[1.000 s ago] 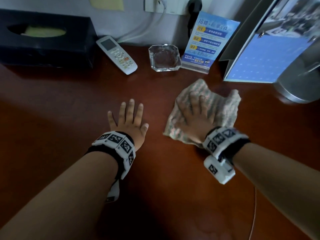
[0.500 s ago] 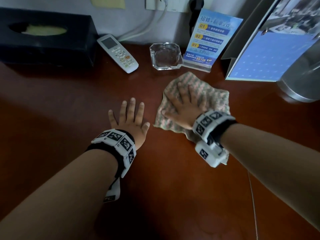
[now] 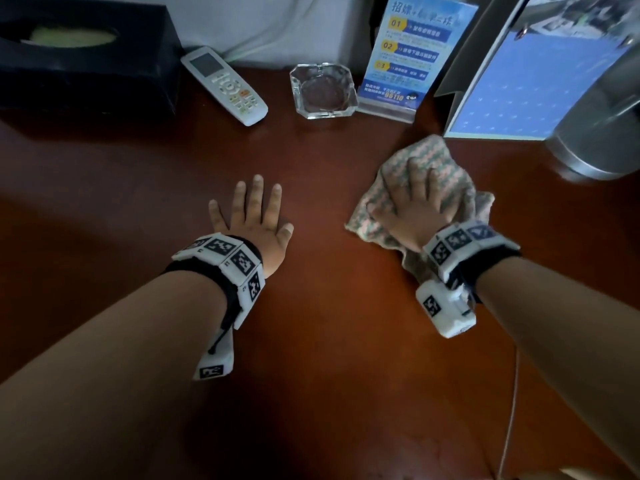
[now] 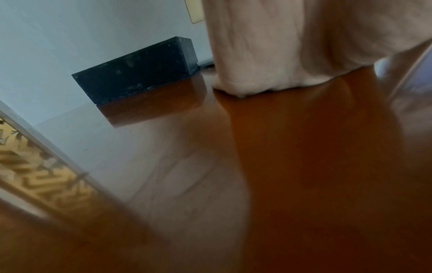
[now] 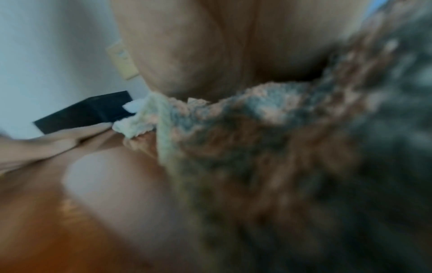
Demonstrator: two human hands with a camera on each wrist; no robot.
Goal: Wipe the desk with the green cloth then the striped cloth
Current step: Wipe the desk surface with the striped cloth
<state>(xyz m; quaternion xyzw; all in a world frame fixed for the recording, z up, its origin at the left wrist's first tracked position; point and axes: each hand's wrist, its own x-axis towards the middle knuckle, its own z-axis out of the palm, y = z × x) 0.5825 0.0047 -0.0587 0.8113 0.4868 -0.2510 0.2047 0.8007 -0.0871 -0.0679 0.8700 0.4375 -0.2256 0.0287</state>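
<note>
The striped cloth [image 3: 446, 168] lies rumpled on the counter [image 3: 329, 161], a nubbly weave of pale pink and green bands, with one corner sticking out toward the blue calendar stand [image 3: 540, 91] behind it. The right hand [image 3: 417, 206] lies flat on top of the cloth, its fingers [image 3: 414, 174] stretched straight and pressing down rather than gripping; in the right wrist view the cloth's fuzzy edge bunches under the palm. To the cloth's left, well apart from it, the left hand [image 3: 258, 220] rests palm down on bare wood, its fingers [image 3: 256, 192] spread and released, holding nothing.

The counter is glossy reddish-brown wood that mirrors the light. Beyond the cloth, along the wall, stand a clear acrylic sign holder [image 3: 412, 57] with a blue card and, left of that, a thick square glass ashtray [image 3: 323, 90], a white remote [image 3: 225, 84] lying at an angle, and a black rectangular tissue box [image 3: 86, 53]. Just right of the cloth sits a rounded brushed-metal object [image 3: 595, 133], partly out of view. Open wood runs from the cloth leftward past the left hand and toward the near edge.
</note>
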